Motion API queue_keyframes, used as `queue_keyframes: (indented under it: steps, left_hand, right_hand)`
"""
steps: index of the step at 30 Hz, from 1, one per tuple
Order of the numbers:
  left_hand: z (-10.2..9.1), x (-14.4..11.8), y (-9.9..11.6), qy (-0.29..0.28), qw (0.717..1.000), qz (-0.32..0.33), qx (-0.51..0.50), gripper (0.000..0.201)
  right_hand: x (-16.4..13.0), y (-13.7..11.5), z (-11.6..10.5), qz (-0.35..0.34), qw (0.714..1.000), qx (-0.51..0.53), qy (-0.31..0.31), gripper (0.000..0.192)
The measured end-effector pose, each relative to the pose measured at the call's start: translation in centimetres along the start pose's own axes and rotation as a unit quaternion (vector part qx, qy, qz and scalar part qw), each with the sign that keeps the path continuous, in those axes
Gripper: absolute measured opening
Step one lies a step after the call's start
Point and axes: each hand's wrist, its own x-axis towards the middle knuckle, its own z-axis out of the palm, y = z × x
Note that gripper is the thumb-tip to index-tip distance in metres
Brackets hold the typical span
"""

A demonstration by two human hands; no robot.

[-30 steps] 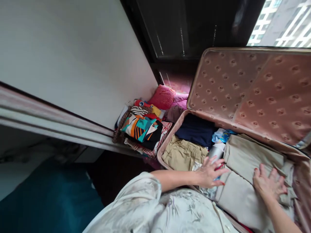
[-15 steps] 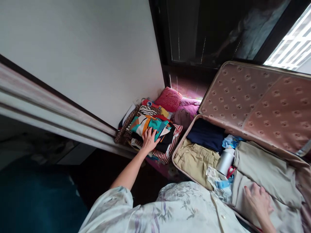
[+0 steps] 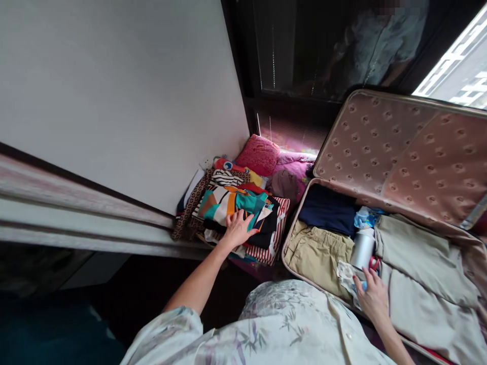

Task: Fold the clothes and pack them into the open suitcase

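My left hand (image 3: 238, 228) lies flat, fingers apart, on a folded garment with teal, orange and white shapes (image 3: 224, 203) on top of a pile of folded clothes on the floor. My right hand (image 3: 371, 296) rests inside the open suitcase (image 3: 292, 228), on a crumpled plastic bag (image 3: 345, 274) beside a silver bottle (image 3: 362, 247). Whether it grips the bag I cannot tell. Folded beige cloth (image 3: 422, 294) fills the right of the case. Khaki trousers (image 3: 317, 253) and a dark navy garment (image 3: 329, 209) lie at its left end.
The suitcase lid (image 3: 403, 157) stands open, leaning against a dark window. A red-and-white striped cloth (image 3: 276, 238) lies under the pile, with a pink cushion (image 3: 261, 153) and pink cloth behind it. A white wall panel (image 3: 114, 101) borders the left.
My left hand left the suitcase, reached left and settled on the colourful pile. My right hand slid from the beige cloth to the plastic bag by the bottle. The view shifted left.
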Motion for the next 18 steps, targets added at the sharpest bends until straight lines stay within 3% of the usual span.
queue_keyframes:
  steps: [2,6,8,13,18]
  left_hand:
    - [-0.6,0.1,-1.5,0.007,0.999,0.039,-0.021,0.064]
    - [-0.4,0.0,-5.3,0.012,0.994,0.105,0.017,0.108]
    - [0.1,0.2,-6.8,0.022,0.992,0.118,0.040,0.114]
    - [0.8,1.4,-7.6,0.032,0.987,0.153,0.019,0.088]
    - [0.9,2.2,-7.4,0.032,0.987,0.157,-0.028,0.068]
  right_hand:
    - [0.1,-1.6,1.2,-0.050,0.999,0.007,0.014,0.066]
    - [0.6,-4.3,3.0,-0.119,0.992,0.033,0.026,0.056]
    - [0.9,-5.1,3.6,-0.140,0.989,0.047,0.031,0.053]
    - [1.8,-6.5,4.0,-0.152,0.987,0.054,0.005,0.047]
    - [3.0,-9.7,2.7,-0.148,0.985,0.076,-0.047,0.046]
